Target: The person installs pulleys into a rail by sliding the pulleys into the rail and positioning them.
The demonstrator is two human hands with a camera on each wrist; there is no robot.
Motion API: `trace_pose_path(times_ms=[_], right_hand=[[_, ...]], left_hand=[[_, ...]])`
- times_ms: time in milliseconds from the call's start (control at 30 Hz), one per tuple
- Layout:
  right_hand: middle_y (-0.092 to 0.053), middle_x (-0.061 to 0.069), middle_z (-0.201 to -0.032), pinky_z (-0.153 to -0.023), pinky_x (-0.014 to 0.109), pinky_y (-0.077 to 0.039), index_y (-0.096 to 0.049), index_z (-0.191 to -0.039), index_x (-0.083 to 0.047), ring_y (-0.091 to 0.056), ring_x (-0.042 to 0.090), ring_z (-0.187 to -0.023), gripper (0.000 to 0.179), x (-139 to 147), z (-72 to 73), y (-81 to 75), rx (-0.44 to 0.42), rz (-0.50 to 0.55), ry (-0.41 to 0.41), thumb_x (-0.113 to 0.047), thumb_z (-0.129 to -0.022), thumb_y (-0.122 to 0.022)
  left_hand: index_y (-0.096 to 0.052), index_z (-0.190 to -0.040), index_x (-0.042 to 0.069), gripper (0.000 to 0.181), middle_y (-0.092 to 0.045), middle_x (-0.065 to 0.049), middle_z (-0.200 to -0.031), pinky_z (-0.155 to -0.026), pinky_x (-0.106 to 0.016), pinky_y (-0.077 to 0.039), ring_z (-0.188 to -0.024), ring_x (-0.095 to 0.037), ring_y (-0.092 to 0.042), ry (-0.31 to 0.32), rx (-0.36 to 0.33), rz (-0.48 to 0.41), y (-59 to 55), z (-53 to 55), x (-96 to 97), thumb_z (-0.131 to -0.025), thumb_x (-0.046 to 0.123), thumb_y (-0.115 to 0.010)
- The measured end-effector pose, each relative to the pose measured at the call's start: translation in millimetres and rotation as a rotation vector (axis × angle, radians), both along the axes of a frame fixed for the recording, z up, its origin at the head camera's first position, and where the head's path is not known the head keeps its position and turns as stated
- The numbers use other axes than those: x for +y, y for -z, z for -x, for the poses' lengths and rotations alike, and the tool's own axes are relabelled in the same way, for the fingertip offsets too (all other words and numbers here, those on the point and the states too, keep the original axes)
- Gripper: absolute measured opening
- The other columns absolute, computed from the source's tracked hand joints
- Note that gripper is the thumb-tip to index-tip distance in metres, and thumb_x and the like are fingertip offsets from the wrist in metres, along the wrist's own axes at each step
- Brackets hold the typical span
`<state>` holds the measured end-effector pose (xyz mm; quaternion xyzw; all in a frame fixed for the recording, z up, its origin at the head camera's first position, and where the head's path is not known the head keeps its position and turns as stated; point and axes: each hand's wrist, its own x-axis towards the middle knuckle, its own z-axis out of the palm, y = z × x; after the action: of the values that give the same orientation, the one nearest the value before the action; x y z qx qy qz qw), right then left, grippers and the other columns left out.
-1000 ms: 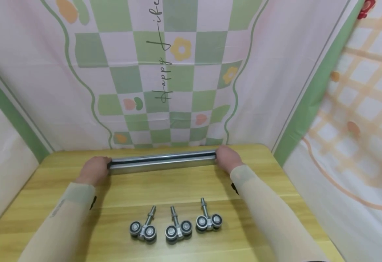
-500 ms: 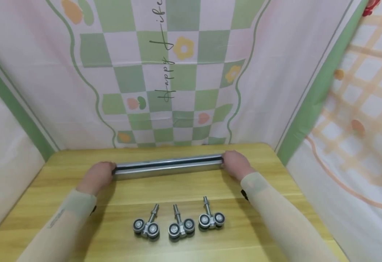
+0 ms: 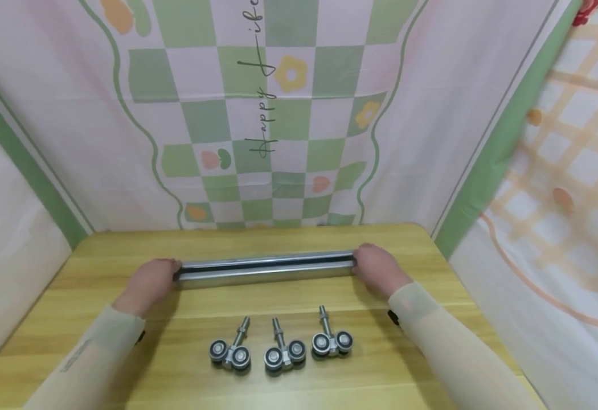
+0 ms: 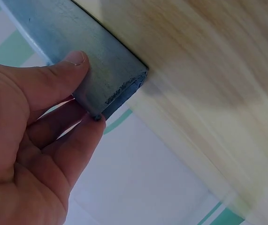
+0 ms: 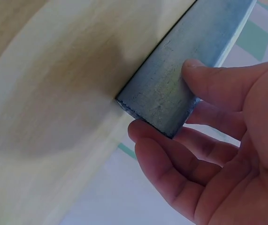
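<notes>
Left to right: your left hand (image 3: 147,283) has the rail's (image 3: 268,270) left end pinched, thumb on a flat face, fingers (image 4: 80,143) curled in at the hollow end's corner, gap down to the rail's width. Rail runs sideways across the far part of the worktop (image 3: 48,353), slot showing from above; can't tell if it's resting or just lifted. Looks like metal: expect stiff, moderately heavy, slick on the faces, not fragile. Ends look rough-cut, so grip just inboard of them, and keep both ends in hand so it doesn't tip. Three trolleys (image 3: 230,347) lie nearer you, apart from the rail; they'll probably roll if bumped. Your right hand (image 3: 381,269) mirrors the left: thumb on the face, fingers (image 5: 159,161) bent around the right end.
</notes>
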<state>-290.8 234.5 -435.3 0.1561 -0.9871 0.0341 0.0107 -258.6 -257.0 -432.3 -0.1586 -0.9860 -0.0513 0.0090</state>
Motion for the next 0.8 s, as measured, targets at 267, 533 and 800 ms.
trace_pose_path(times_ms=[267,533,800], right_hand=[[-0.059,0.008,-0.085,-0.07,0.042,-0.056,-0.068,-0.09,-0.003,-0.058,0.022,-0.072,0.014,2,-8.4,-0.3,-0.002,-0.005,-0.021,-0.014,-0.087,-0.075],[-0.058,0.008,-0.085,-0.067,0.042,-0.055,-0.069,-0.091,-0.002,-0.058,0.022,-0.07,0.013,4,-19.3,-3.9,-0.02,0.0,-0.002,-0.013,-0.087,-0.074],[-0.062,0.012,-0.093,-0.067,0.044,-0.055,-0.068,-0.086,-0.004,-0.059,0.023,-0.071,0.019,0,-29.3,-5.5,-0.046,0.016,0.048,-0.022,-0.088,-0.072]], left_hand=[[-0.064,-0.124,-0.006,0.043,-0.063,-0.026,-0.123,-0.091,-0.057,-0.048,-0.108,-0.046,-0.06,-0.004,-0.017,-0.032,-1.5,-8.1,-1.3,-0.083,-0.004,-0.074],[-0.067,-0.119,-0.004,0.039,-0.066,-0.024,-0.117,-0.088,-0.055,-0.051,-0.103,-0.043,-0.063,0.012,0.009,-0.016,2.0,-12.3,1.0,-0.081,-0.004,-0.076],[-0.066,-0.122,-0.005,0.042,-0.065,-0.025,-0.12,-0.09,-0.056,-0.05,-0.106,-0.044,-0.062,0.008,0.034,-0.043,4.4,-20.2,-0.9,-0.081,-0.003,-0.076]])
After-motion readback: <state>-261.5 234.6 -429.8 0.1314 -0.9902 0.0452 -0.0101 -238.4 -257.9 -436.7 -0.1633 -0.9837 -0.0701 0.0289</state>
